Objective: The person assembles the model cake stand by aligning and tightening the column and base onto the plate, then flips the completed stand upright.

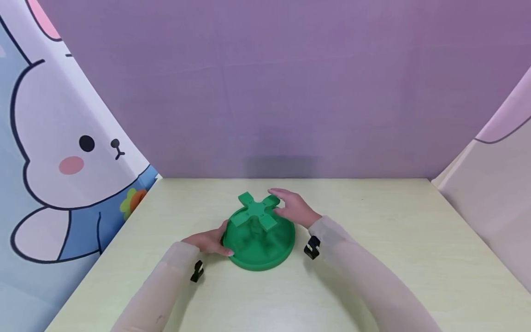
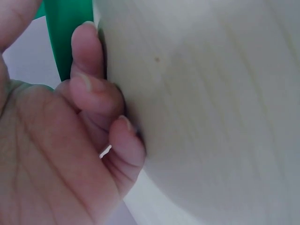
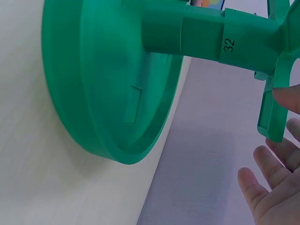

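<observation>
A green stand (image 1: 257,259) rests on its round, raised-rim base in the middle of the table. From its centre rises a stem (image 3: 201,30) marked 32, topped by a cross with four flat arms (image 1: 256,210). My left hand (image 1: 209,240) grips the base at its left side, thumb over the rim and fingers curled low against the edge, close to the tabletop. At the cross's far right arm is my right hand (image 1: 296,207). Its thumb (image 3: 287,99) lies against that arm, while the other fingers are loosely spread beside it.
The pale wooden table (image 1: 394,240) meets a purple backdrop (image 1: 265,92) along its far edge. A cartoon rabbit curtain (image 1: 50,138) hangs at the left, and a pale curtain (image 1: 493,184) at the right. Black clips (image 1: 312,247) sit by both wrists.
</observation>
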`<state>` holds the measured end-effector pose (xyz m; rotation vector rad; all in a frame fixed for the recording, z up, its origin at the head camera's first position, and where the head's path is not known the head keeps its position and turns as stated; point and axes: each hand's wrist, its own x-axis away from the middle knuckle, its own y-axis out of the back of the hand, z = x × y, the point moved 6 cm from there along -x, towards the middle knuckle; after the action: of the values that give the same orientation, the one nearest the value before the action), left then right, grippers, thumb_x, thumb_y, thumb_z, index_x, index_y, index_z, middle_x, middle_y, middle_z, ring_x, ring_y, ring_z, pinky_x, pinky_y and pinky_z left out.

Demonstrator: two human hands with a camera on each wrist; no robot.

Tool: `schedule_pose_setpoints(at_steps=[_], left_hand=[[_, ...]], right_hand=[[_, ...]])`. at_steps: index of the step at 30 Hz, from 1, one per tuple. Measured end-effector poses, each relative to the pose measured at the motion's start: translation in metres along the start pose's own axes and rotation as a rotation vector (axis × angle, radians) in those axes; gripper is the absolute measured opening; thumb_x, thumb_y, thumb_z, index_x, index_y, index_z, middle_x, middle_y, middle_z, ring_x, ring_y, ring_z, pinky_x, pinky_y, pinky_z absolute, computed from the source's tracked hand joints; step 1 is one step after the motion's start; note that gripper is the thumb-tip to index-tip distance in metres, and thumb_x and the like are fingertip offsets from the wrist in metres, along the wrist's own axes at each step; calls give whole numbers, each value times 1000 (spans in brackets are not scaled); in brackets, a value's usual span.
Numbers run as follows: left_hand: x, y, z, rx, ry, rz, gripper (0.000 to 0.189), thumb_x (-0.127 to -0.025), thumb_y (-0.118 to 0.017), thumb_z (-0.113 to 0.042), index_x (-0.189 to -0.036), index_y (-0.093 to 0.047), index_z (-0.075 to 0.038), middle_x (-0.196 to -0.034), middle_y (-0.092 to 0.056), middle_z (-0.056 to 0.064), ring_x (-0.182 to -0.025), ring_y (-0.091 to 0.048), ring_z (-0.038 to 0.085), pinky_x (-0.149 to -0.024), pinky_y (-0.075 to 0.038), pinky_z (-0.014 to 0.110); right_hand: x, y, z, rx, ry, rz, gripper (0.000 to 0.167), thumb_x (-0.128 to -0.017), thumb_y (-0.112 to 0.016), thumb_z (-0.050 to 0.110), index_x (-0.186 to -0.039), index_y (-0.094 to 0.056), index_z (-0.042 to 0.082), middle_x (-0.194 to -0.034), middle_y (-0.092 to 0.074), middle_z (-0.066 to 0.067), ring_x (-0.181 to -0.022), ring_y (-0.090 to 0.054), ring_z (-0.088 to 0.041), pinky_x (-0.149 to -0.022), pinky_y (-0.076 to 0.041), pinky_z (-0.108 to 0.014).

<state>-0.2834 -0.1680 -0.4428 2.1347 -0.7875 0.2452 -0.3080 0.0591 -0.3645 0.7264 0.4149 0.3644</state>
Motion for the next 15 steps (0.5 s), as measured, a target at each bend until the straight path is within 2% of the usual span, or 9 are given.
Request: schedule_pose_setpoints(at_steps=[9,15], left_hand=[[0,0,1,-23,2,-2,108,-86,-73,-29,-150,8,4,-156,-6,27,-142,-10,42,-112,-15,54],[-1,0,1,-8,1,-8,107,-86,-73,-27,-150,8,3,-156,-7,27,-142,-10,41,-112,-15,54]], right_hand=[[-4,-3,0,30,14,14,50,-88,-65,2,-136,-51,-1,-140,-48,-19,-131,-41,-34,-104,-38,-44],[-2,-2,1,96,43,-2,45,-89,-69,12,-129,-58,-3,-124,-56,-17,-115,-54,-31,-96,-45,-41]])
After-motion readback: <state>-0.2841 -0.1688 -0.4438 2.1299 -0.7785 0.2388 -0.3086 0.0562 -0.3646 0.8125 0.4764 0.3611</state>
